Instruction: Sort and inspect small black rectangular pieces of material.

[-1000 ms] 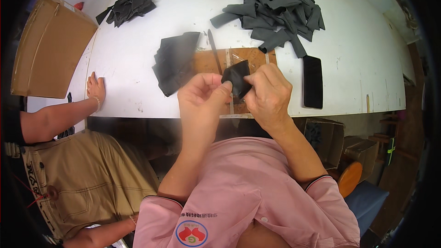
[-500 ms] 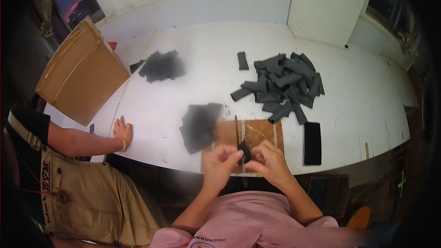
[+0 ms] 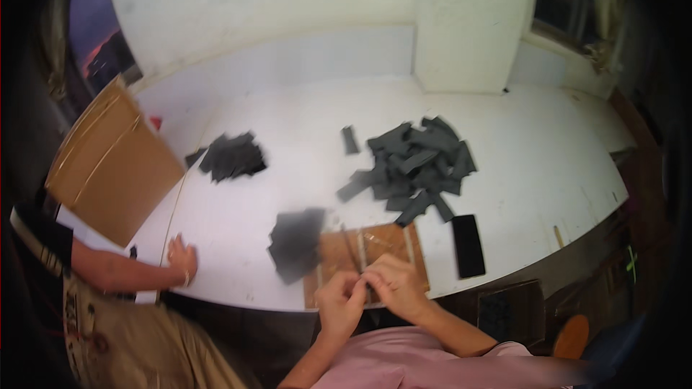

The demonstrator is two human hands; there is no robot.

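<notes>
My left hand [image 3: 342, 301] and my right hand [image 3: 395, 284] meet over the front of a brown wooden board [image 3: 333, 251]. Fingertips of both are pinched together on a small dark fabric piece [image 3: 363, 278], most of which they hide. A thin dark rod [image 3: 350, 247] stretches from my fingers toward the board's far edge. To the left of the board lies a stack of flat dark fabric pieces [image 3: 295, 246]. Beyond it on the right sits a loose heap of dark grey, tube-like fabric pieces [image 3: 419, 164], with one lone piece [image 3: 350, 140] beside it.
A black phone-like slab [image 3: 468, 246] lies right of the board. Another dark pile [image 3: 234, 157] is farther left, near a large cardboard box [image 3: 119, 166]. Another person's hand [image 3: 182, 259] rests on the white table [image 3: 231, 245] at left. A bin [image 3: 510, 311] stands below the right edge.
The view has tilted up, so the table sits lower in it. My hands have come closer together, and the dark piece between them is now mostly covered.
</notes>
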